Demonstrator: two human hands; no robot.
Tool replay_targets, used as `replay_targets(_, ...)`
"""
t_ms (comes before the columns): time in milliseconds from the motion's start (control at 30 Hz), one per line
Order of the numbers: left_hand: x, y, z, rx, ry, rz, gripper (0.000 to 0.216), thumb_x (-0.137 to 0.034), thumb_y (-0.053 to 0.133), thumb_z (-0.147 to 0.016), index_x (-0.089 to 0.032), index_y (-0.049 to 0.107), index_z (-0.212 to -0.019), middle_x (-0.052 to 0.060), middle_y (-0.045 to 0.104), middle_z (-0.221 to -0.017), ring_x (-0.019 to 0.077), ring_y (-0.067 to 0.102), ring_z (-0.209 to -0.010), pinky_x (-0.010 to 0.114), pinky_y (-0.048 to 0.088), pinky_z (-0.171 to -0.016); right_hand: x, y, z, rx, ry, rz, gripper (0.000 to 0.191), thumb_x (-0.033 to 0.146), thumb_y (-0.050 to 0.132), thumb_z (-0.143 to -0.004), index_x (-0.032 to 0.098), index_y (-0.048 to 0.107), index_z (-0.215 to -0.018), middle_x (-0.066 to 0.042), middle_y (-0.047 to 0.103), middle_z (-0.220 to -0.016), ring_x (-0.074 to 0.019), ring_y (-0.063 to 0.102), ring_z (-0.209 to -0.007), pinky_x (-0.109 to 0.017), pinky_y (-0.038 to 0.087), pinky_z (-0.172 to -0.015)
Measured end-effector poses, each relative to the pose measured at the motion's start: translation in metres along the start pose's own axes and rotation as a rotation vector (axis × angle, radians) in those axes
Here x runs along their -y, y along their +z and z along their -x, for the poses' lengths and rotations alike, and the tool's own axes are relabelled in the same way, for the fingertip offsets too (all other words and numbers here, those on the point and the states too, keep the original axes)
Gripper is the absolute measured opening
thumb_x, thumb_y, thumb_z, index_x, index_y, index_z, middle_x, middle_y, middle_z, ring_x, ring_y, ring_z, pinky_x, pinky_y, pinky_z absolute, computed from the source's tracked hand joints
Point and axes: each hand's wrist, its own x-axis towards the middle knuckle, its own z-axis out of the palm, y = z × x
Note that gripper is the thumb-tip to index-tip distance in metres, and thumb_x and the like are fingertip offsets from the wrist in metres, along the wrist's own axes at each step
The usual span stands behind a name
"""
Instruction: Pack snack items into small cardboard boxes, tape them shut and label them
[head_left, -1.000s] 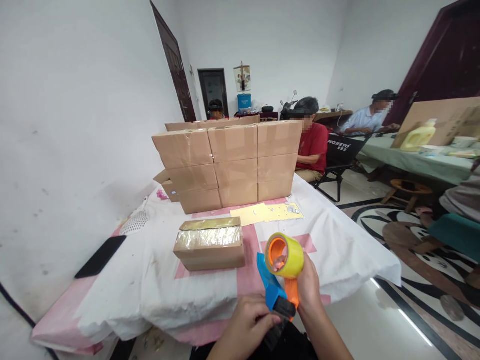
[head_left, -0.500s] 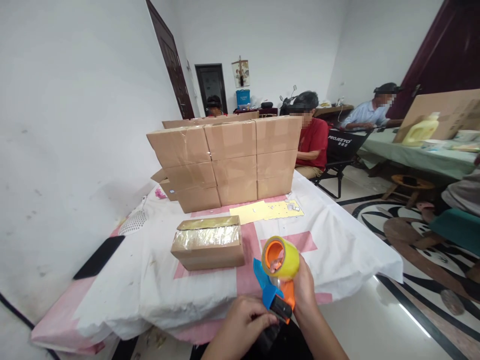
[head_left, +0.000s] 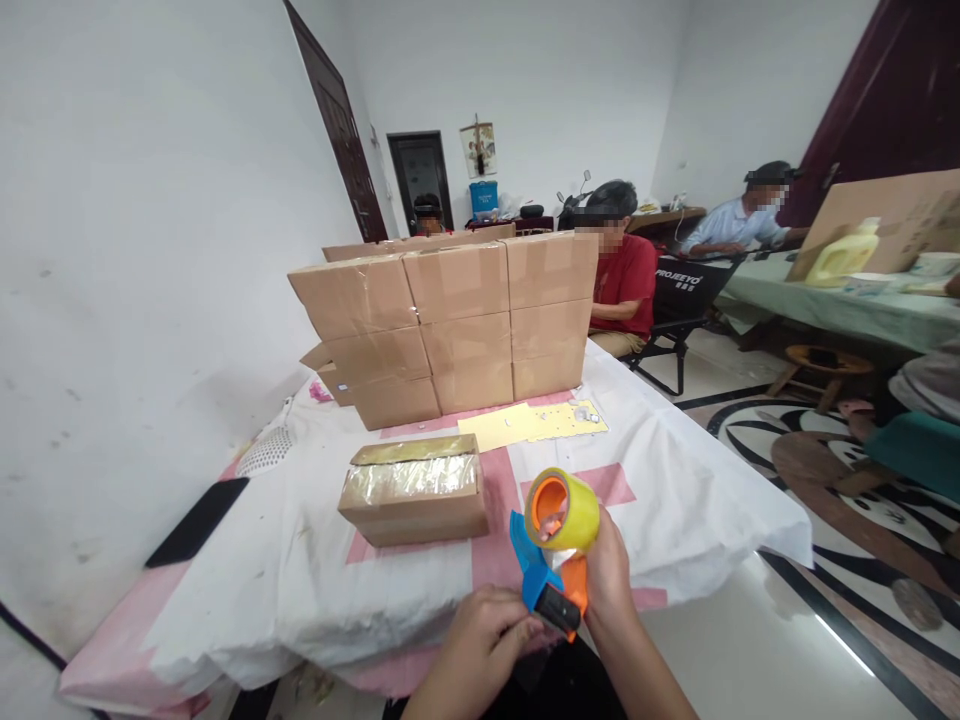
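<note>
Hands both sit on a blue-and-orange plastic tape gun (head_left: 556, 560) carrying a fat roll of yellowish clear tape (head_left: 564, 508). It's held in the air just off the near edge of the table with the white-and-pink cloth (head_left: 675, 500), low in front of the person. Right hand (head_left: 611, 585) is closed around the orange handle from behind, with the roll sticking up above the knuckles. Left hand (head_left: 484, 640) comes in from below-left with its fingertips bunched tight on the black cutter end of the gun. Can't tell whether the loose tape end is between them or just plastic.

Handling, my take: it looks light and stiff, hard plastic, nothing fragile, though the roll probably makes it a bit top-heavy. The handle is the obvious place to grab. That black end likely has a toothed blade, so fingers there are best kept on the flat side, and the tape itself will cling to skin.

On the table, a small brown cardboard box with a shiny taped top (head_left: 412, 490) lies near the gun, to its left and apart from it. Behind that is a wall of stacked sealed cardboard boxes (head_left: 457, 325) with a pale yellow sheet (head_left: 525, 425) at its foot, plus a black phone (head_left: 196, 520) by the left edge. A person in a red shirt (head_left: 626, 285) sits beyond the stack.
</note>
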Motion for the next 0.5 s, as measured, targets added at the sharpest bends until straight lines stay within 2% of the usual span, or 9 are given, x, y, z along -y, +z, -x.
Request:
replay_targets(67,0.007,-0.002,-0.004,-0.002,-0.035,-0.052,0.048,-0.048,0.044,-0.102,-0.019,0.078,-0.084,0.007,0.077,-0.085,0.0198,0.067,-0.081,0.027,0.046,-0.079,0.002,0.002,0.003,0.043,0.106,-0.018,0.022,0.045,0.066,-0.074,0.023,0.063,-0.071,-0.001,0.07,-0.063,-0.0222,0.068,-0.06,-0.035,0.06,-0.061)
replay_targets(133,0.012,-0.007,-0.007,0.001,-0.064,-0.031,0.052,-0.051,0.042,-0.102,-0.018,0.076,-0.081,0.007,0.076,-0.084,0.0203,0.067,-0.079,0.027,0.047,-0.075,0.005,0.003,0.007,0.044,0.14,-0.042,0.022,0.045,0.066,-0.076,0.023,0.064,-0.071,-0.001,0.071,-0.065,-0.0224,0.069,-0.061,-0.035,0.06,-0.061)
replay_targets(200,0.014,-0.015,-0.006,-0.025,-0.051,0.026,0.053,-0.053,0.041,-0.102,-0.018,0.076,-0.082,0.007,0.076,-0.084,0.0202,0.068,-0.08,0.026,0.048,-0.076,0.007,0.004,0.007,0.009,0.072,-0.054,0.02,0.043,0.067,-0.076,0.023,0.064,-0.074,0.0,0.071,-0.065,-0.0212,0.068,-0.058,-0.033,0.059,-0.057)
replay_targets(267,0.012,-0.024,-0.002,-0.107,-0.024,0.06,0.049,-0.05,0.042,-0.102,-0.019,0.077,-0.088,0.006,0.077,-0.088,0.0203,0.069,-0.085,0.027,0.049,-0.081,0.011,0.005,-0.002,0.006,-0.02,-0.045,0.023,0.045,0.065,-0.079,0.022,0.065,-0.079,0.0,0.072,-0.065,-0.0214,0.069,-0.058,-0.032,0.059,-0.055)
replay_targets(400,0.006,-0.047,0.003,-0.289,-0.077,0.081,0.035,-0.046,0.053,-0.096,-0.021,0.079,-0.098,0.006,0.078,-0.09,0.0202,0.069,-0.083,0.027,0.051,-0.077,0.02,0.009,-0.052,0.102,-0.206,0.025,0.051,0.068,0.055,-0.086,0.019,0.066,-0.091,-0.005,0.073,-0.068,-0.0241,0.073,-0.062,-0.035,0.06,-0.058)
replay_targets(500,0.003,-0.066,-0.001,-0.42,-0.096,0.125,0.03,-0.043,0.064,-0.089,-0.021,0.077,-0.104,0.006,0.076,-0.096,0.0176,0.065,-0.077,0.026,0.05,-0.07,0.021,0.014,-0.104,0.161,-0.336,0.275,0.053,0.069,0.066,-0.08,0.018,0.064,-0.093,-0.006,0.073,-0.072,-0.0237,0.073,-0.065,-0.034,0.059,-0.062)
